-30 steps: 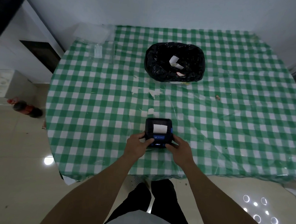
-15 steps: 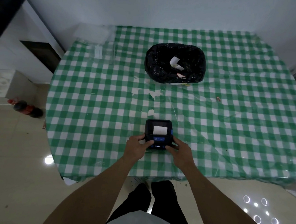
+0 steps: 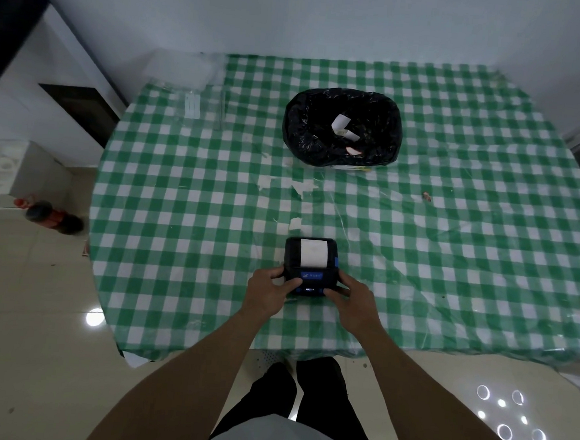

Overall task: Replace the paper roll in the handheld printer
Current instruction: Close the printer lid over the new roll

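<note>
Handheld black printer with blue label (image 3: 310, 266), white paper strip (image 3: 312, 253) over top, gripped by left hand (image 3: 270, 292) and right hand (image 3: 353, 301). Step likely cover check; next, firm press shut.

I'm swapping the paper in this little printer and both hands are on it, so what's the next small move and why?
Probably lift the cover open. Both hands grip the near end of the printer, which sits on the table, and white paper still shows at its top, so that paper has to come out first.

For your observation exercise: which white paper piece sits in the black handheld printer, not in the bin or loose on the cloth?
The wide white paper strip showing in the black handheld printer, held by both hands.
</note>
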